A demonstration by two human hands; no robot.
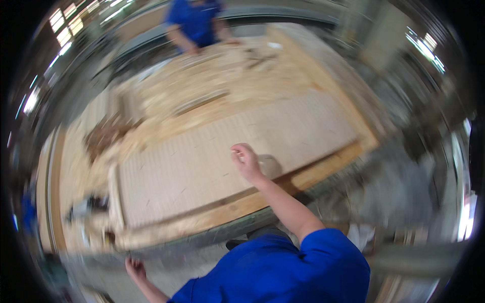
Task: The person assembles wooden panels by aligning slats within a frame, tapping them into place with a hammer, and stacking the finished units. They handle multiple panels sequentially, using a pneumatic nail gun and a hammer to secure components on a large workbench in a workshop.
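Observation:
My right hand [246, 160] is over a wide, pale wooden panel [192, 166] with fine stripes and short dark marks. Its fingers are curled together, and anything they hold is too small or blurred to name. Lower left, my left hand [135, 268] hangs beside the near edge of the workbench [202, 235]. Those fingers look curled too, and their inside is hidden. The panel lies flat on the bench, with a wooden strip [116, 197] along its left end.
A dark and silver power tool [90, 206], blurred, sits left of the panel. Brown scraps [108, 134] and a loose slat [202, 101] lie beyond it. Across the bench stands a person in blue [194, 22], hands on the wood. A long board [328, 65] borders the right side.

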